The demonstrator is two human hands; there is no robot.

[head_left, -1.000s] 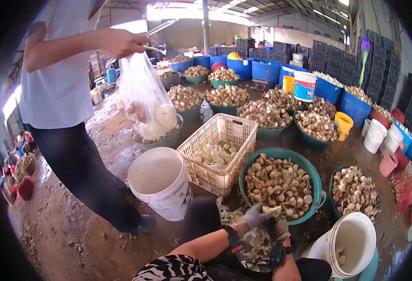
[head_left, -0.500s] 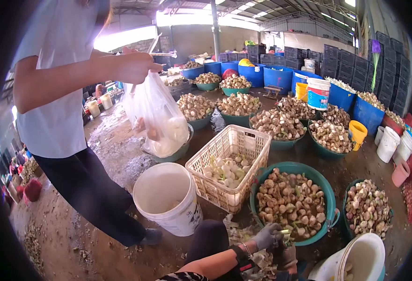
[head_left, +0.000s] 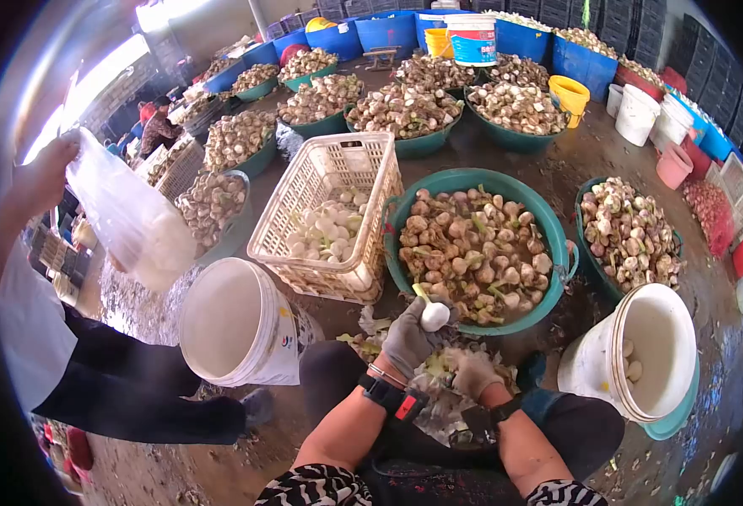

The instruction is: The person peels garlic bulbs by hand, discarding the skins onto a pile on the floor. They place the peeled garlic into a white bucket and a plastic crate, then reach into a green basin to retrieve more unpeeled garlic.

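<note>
My left hand (head_left: 411, 339), in a grey glove, grips a white peeled garlic bulb (head_left: 434, 317) with a short green stem. Close to its right is my gloved right hand (head_left: 472, 374), fingers curled above a heap of peelings (head_left: 447, 405) between my legs; what it holds, if anything, I cannot make out. Just beyond both hands stands a green tub (head_left: 483, 179) of unpeeled garlic bulbs (head_left: 472, 244) in brownish water. A cream plastic crate (head_left: 316, 274) holding peeled white bulbs (head_left: 329, 232) sits to the left of the tub.
An open white bucket (head_left: 236, 320) stands at my left, another white bucket (head_left: 641, 354) with a few bulbs at my right. A person (head_left: 29, 312) on the left holds a plastic bag (head_left: 135, 228). Garlic-filled tubs (head_left: 515, 139) line the wet floor ahead.
My view has tilted down and shifted right, bringing both forearms into sight. A white bulb now shows in my left hand. The person with the bag appears farther left.
</note>
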